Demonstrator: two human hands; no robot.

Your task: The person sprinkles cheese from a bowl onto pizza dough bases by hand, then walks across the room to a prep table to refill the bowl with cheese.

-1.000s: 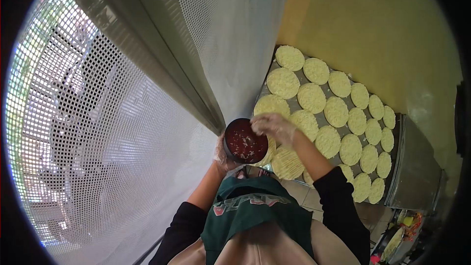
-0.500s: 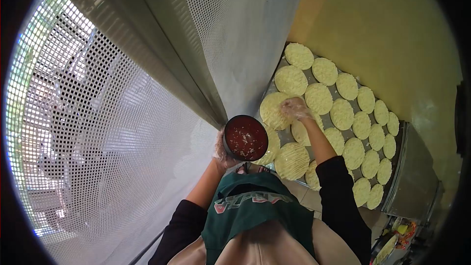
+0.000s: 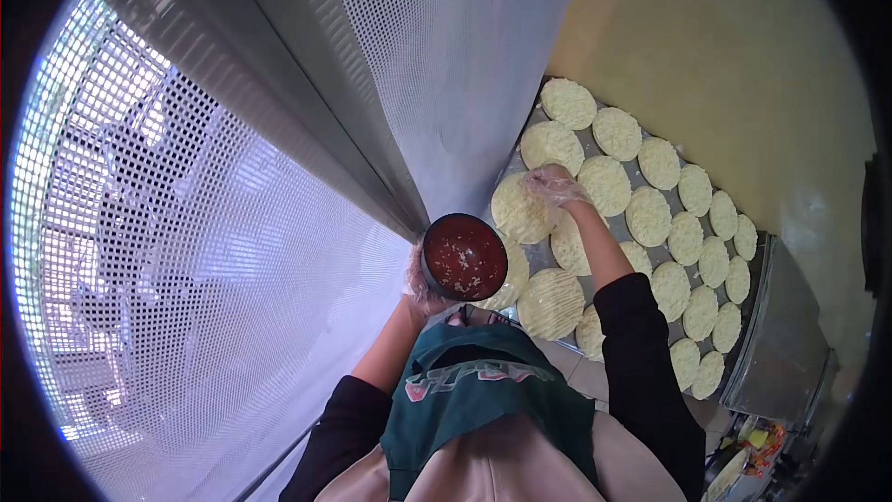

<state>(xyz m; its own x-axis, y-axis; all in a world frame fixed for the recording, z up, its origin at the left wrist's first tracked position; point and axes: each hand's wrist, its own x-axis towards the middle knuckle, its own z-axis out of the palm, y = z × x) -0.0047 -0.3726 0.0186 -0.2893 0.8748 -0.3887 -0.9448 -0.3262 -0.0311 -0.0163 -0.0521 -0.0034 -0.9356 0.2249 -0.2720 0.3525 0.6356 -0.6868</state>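
Note:
My left hand (image 3: 423,288), in a clear plastic glove, grips a dark round bowl (image 3: 425,265) from its left and lower side. Red inside, the bowl has small pale bits (image 3: 466,260) scattered over its bottom. My right hand (image 3: 556,186), gloved too, is over the upper right edge of a pale round piece (image 3: 522,212) with a crumbly top. Its fingers are bent together, and whether anything is between them is too small to tell. Several similar rounds lie in rows on a grey metal surface (image 3: 595,144). One nearer round (image 3: 550,305) has a ridged top.
White mesh netting (image 3: 251,242) with a grey post (image 3: 307,84) rises on the left. Behind the rounds is a yellowish wall (image 3: 725,56). A metal panel (image 3: 780,344) stands at the right, with colourful items (image 3: 764,442) below it on the lower right.
My right hand has moved from beside the bowl's rim up and right to the pale round, then slightly higher over it. My left hand still holds the bowl.

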